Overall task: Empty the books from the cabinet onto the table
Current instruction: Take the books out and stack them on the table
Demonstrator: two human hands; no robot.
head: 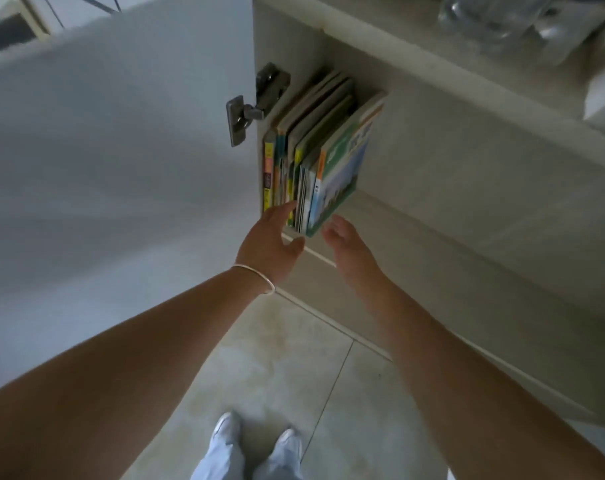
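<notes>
Several thin books (315,157) stand upright in a row at the left end of the open cabinet (450,174). The rightmost book (342,168) has a green and blue cover and leans right. My left hand (270,244), with a thin bracelet on the wrist, reaches to the spines on the row's left side, fingers straight and touching them. To the right of the row's lower corner is my right hand (346,247), with relaxed fingers, holding nothing. Neither hand grips a book.
The white cabinet door (114,150) stands open on the left, its metal hinge (256,102) just above the books. Glass items (502,22) sit on the cabinet top at the upper right. Pale floor tiles (277,358) and my feet are below.
</notes>
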